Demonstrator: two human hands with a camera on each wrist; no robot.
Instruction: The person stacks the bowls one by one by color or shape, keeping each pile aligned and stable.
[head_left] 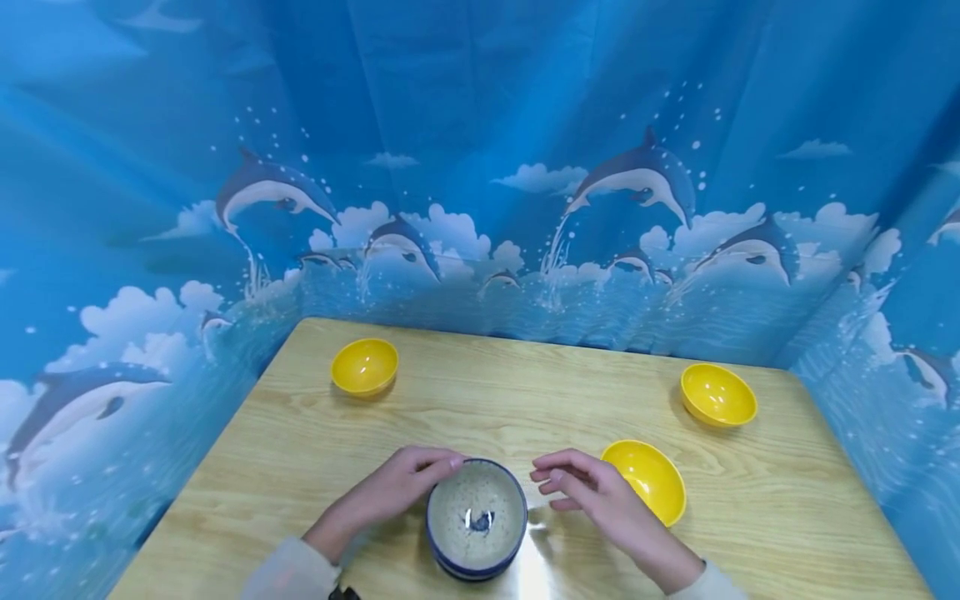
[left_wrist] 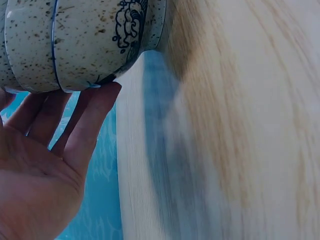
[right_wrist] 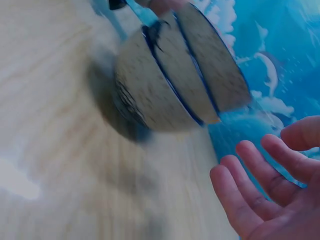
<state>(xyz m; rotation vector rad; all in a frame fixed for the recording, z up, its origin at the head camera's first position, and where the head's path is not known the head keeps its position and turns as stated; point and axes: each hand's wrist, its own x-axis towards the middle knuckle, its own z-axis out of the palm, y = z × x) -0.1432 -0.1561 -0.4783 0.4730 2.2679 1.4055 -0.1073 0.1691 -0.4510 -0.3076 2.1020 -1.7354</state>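
Note:
A stack of nested speckled ceramic bowls (head_left: 477, 517) with dark blue rims stands near the table's front edge. Blue line drawing marks the lower outside of the stack (left_wrist: 90, 45). My left hand (head_left: 411, 483) touches the stack's left side; its fingers (left_wrist: 92, 125) stretch fairly straight against the outer wall, the thumb near the rim. To the right, apart from the stack, my right hand (head_left: 588, 496) hovers with loosely bent, spread fingers (right_wrist: 257, 172) and holds nothing. Just behind it sits a yellow bowl (head_left: 651, 479), partly hidden by that hand.
Two more yellow bowls stand at the back of the wooden table (head_left: 480, 400): one bowl (head_left: 364, 367) at the left, another bowl (head_left: 717, 396) at the right. A blue curtain (head_left: 465, 150) printed with dolphins hangs behind and along both sides of the table.

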